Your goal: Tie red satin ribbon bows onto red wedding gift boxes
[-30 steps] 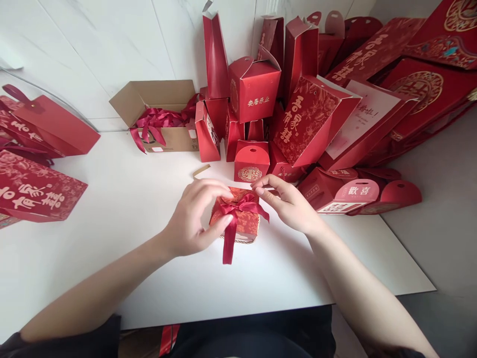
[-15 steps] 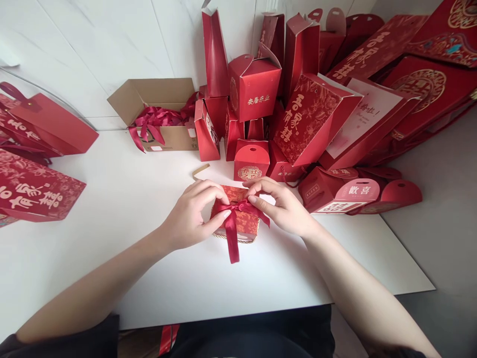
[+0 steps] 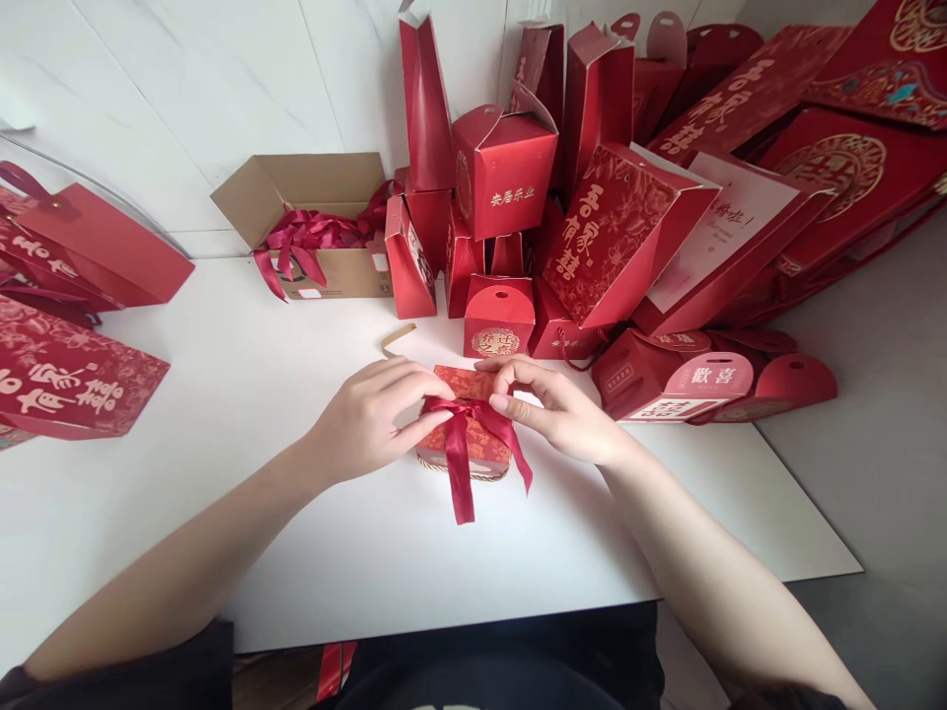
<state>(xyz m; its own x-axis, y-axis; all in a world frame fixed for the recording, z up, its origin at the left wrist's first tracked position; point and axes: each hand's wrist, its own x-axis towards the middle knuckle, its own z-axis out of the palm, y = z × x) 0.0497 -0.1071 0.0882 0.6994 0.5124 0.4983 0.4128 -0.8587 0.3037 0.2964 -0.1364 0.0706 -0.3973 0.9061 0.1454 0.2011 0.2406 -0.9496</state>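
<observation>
A small red patterned gift box (image 3: pixel 473 444) lies on the white table (image 3: pixel 244 414) in front of me. A dark red ribbon (image 3: pixel 460 463) is tied across its top, with two tails hanging over the near side. My left hand (image 3: pixel 366 419) rests against the box's left side, thumb and fingers pinching the ribbon's left part. My right hand (image 3: pixel 558 409) is at the right, fingertips pinching the ribbon near the knot.
A pile of red gift boxes (image 3: pixel 507 173) and red paper bags (image 3: pixel 747 217) fills the back right. An open cardboard box (image 3: pixel 311 217) holds red ribbons. More red bags (image 3: pixel 70 370) lie at the left edge. A small brown paper strip (image 3: pixel 398 337) lies behind the box.
Both hands have drawn closer over the box top. The ribbon bow has flattened, and its right tail now hangs down over the box's near side.
</observation>
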